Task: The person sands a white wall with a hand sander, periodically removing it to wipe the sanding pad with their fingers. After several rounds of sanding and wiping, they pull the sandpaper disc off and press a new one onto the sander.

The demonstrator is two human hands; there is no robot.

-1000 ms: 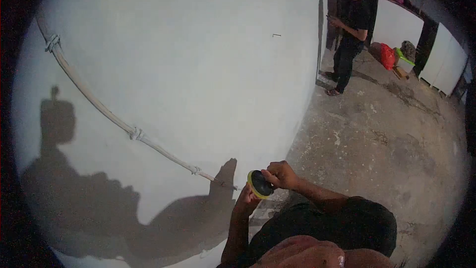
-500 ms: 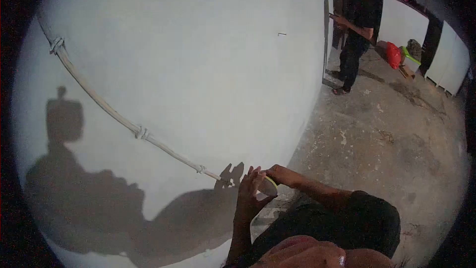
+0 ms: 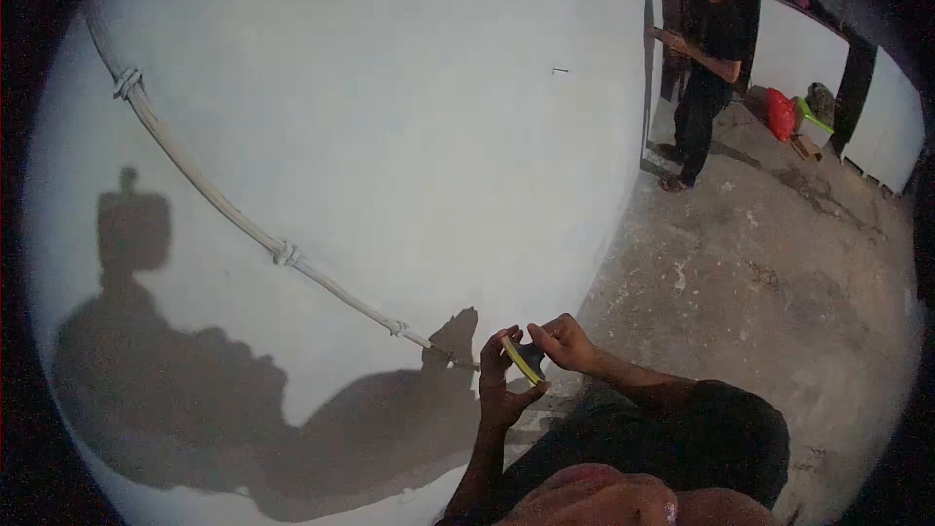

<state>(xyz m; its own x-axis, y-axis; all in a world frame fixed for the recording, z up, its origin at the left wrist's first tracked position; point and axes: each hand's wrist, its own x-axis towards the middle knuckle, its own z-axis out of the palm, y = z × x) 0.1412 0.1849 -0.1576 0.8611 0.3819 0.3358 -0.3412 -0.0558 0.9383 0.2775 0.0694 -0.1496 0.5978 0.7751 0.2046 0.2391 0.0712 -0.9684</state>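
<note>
A small round disc with a yellow-green rim [image 3: 523,360] is being held between both hands, low in the view and close in front of the white wall [image 3: 390,136]. It is being pinched at its upper edge by the thumb and fingertips [image 3: 542,333] of the right hand [image 3: 565,343], which are closed on it. From below it is being cupped by the left hand [image 3: 502,385], whose thumb and fingers are also closed around the rim. The disc is being seen almost edge-on, tilted, so its face cannot be told clearly; the dark part looks like a backing pad.

As a judgement, the work is being kept at an early stage: the disc is only being turned and examined in the hands. No tool is being seen in the picture, and the disc is not yet being mounted on anything or applied to the wall.

Further out, a rope-wrapped pipe [image 3: 243,219] is running slantwise along the wall, just beside the hands at its lower end. Shadows are being thrown on the wall. Well apart, on the rough concrete floor [image 3: 760,273], another person [image 3: 706,68] in dark clothes is standing near the wall corner, with a red bag [image 3: 779,113] behind.
</note>
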